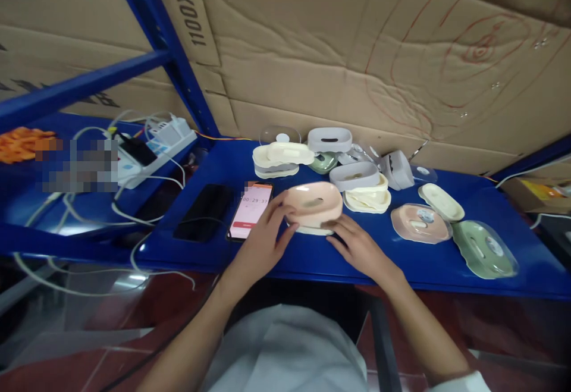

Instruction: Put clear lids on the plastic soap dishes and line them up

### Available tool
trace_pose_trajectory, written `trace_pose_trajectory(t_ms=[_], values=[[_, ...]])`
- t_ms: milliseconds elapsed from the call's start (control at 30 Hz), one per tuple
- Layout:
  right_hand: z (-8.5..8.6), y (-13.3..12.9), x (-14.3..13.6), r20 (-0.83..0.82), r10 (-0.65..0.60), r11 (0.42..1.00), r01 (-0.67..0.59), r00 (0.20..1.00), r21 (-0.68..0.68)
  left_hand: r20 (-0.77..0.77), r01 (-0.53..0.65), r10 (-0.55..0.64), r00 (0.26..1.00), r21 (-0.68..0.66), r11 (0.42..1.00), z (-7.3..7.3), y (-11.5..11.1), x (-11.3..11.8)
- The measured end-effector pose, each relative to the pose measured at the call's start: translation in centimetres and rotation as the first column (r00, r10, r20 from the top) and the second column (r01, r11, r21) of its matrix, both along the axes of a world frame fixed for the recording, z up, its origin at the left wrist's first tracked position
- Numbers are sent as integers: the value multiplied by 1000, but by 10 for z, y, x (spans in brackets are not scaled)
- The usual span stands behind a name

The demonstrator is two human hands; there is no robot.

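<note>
A pink soap dish (314,203), oval with a slot in its base, sits near the front edge of the blue shelf, a cream piece (312,231) showing under its near side. My left hand (274,222) grips the dish at its left end, thumb at the near side. At the right end, my right hand (352,238) has its fingers closed against the lower wall. Just behind the dish are a grey dish (354,176) and a stack of cream pieces (368,194). A phone with a running timer (250,210) lies beside my left hand.
Cream and grey parts (283,157), a grey tray (330,140) and see-through lids (281,135) crowd the back. To the right lie lidded pink (420,223) and green soap dishes (484,249). A black slab (203,212), cables and power strips (154,148) are leftward.
</note>
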State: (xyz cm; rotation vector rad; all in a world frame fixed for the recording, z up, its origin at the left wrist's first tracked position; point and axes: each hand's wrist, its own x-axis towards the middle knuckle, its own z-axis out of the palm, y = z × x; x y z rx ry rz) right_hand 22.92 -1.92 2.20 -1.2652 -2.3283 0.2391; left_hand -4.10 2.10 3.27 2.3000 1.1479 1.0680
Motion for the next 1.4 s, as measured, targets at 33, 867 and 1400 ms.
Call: trace_pose_trajectory(t_ms=[33,867,1400], values=[[-1,-9,6,-25,-21,1000,21,999,11,-25,45,-46,999,-25,999,-2,-3,-1],[-6,-14,17,167,-48,995,33,985,90,-278,129,-102,955,79,989,-23,-13,8],[11,38,72,399,-484,862,343,779,374,-183,161,-149,972,54,986,-25,-11,4]])
